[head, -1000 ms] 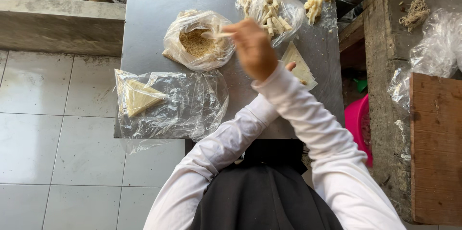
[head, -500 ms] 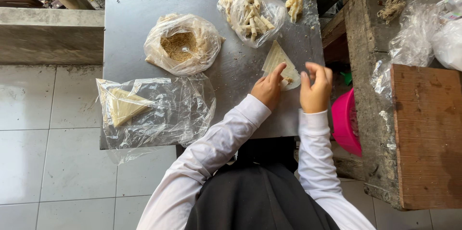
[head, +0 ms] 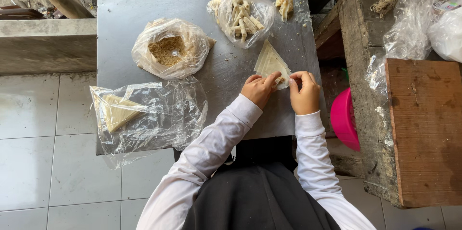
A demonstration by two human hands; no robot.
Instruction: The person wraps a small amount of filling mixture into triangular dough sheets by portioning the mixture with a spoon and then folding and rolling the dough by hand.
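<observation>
three plastic bags (head: 171, 49) on the table — two pastry triangles (head: 270, 62) — one pink bowl (head: 344, 119).

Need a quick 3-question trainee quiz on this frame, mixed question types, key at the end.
1. True or false: both hands, the left hand and the right hand, touch the triangular pastry sheet on the grey metal table.
2. Which bag lies nearest the table's left front corner?
A. the bag of brown crumbs
B. the bag of pale sticks
C. the flat bag holding a folded triangle
3. Fill in: the pink bowl sits to the person's ____ of the table, lower than its top.

Key: 1 true; 2 C; 3 right.
</observation>
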